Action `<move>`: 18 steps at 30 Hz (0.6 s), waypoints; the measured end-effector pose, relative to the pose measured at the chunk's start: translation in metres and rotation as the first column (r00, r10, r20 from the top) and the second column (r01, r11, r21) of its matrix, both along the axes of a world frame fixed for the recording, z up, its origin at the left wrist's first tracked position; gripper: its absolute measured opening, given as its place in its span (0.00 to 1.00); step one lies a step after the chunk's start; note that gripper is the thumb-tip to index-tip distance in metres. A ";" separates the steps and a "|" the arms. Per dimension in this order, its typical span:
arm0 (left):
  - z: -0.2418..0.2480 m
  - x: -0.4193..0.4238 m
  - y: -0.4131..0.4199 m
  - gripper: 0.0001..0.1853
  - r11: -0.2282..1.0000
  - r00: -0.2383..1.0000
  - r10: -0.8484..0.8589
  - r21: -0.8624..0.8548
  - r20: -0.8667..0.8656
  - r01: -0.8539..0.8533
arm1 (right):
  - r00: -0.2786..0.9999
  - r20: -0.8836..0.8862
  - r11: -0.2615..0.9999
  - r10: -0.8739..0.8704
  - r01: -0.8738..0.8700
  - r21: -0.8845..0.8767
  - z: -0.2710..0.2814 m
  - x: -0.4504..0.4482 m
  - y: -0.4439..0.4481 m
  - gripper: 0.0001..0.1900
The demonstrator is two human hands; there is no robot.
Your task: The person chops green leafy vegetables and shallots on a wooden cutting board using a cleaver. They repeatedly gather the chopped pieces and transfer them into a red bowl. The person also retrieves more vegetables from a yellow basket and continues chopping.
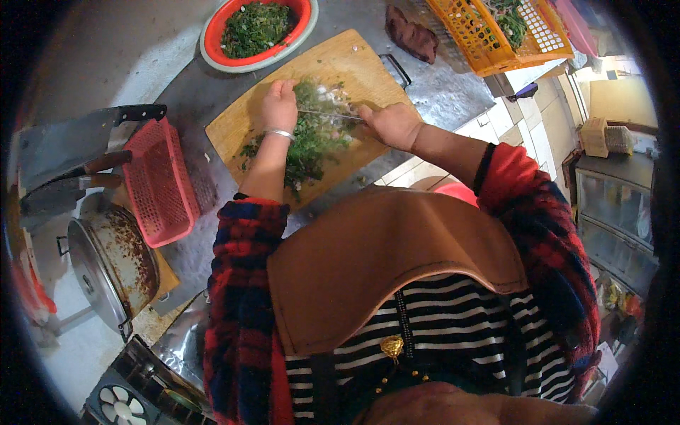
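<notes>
A wooden cutting board (372, 69) lies at an angle on the metal tabletop, with chopped leafy greens (308, 154) and some pale bits spread over its middle. My right hand (392, 125) grips one end of a knife (330, 113), whose blade shows nearly edge-on as a thin line across the greens. At the blade's other end is my left hand (280, 106), its fingers curled in against the knife. A silver bangle (280, 133) circles my left wrist. Some of the greens under the blade are blurred.
Beyond the board stands a red basin (211, 33) holding chopped greens. An orange plastic crate (481, 40) with greens is at upper right, near a dark cloth-like item (411, 37). To the left are a pink basket (159, 186), cleavers (69, 138) and a lidded pot (101, 276).
</notes>
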State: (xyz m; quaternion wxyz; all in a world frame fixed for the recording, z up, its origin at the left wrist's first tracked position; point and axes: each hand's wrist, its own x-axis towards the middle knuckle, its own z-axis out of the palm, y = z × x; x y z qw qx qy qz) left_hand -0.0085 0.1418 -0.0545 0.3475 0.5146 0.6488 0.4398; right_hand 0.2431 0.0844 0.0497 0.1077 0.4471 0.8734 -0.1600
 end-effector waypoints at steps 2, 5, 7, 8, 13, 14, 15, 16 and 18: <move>0.003 0.004 -0.002 0.14 1.000 0.981 0.002 0.002 -0.192 -0.001 | 0.999 0.008 0.999 -0.031 0.031 -0.030 -0.003 0.001 -0.004 0.17; 0.022 0.001 0.012 0.14 0.991 0.992 -0.063 -0.107 0.111 0.075 | 0.994 -0.104 0.999 -0.037 0.040 0.024 0.010 0.001 0.005 0.17; 0.034 -0.003 0.015 0.14 0.992 0.991 -0.057 -0.102 0.121 0.070 | 0.997 -0.076 0.998 0.013 -0.018 -0.068 0.029 0.001 0.009 0.18; 0.038 -0.006 0.011 0.13 0.989 0.981 -0.047 -0.125 0.190 0.072 | 0.998 -0.065 0.994 0.023 -0.030 -0.107 0.038 -0.001 0.008 0.18; 0.025 -0.012 -0.028 0.12 0.975 0.965 0.047 -0.222 0.259 0.012 | 0.995 -0.045 0.988 0.090 -0.095 -0.121 0.044 -0.012 -0.008 0.17; 0.019 -0.009 -0.033 0.12 0.983 0.959 0.080 -0.180 0.271 -0.031 | 0.996 -0.038 0.992 0.078 -0.081 -0.098 0.037 -0.012 -0.012 0.17; 0.013 -0.010 -0.036 0.12 0.991 0.958 0.081 -0.128 0.275 -0.047 | 0.995 -0.060 0.995 0.075 -0.079 -0.066 0.027 -0.012 -0.016 0.17; 0.009 -0.009 -0.040 0.12 0.990 0.958 0.082 -0.131 0.276 -0.047 | 0.997 -0.018 0.996 0.074 -0.075 -0.055 0.017 -0.009 -0.019 0.16; 0.002 -0.005 -0.046 0.12 0.997 0.981 0.050 -0.066 0.190 -0.038 | 0.995 -0.015 0.993 0.102 -0.101 0.059 0.002 -0.004 -0.025 0.17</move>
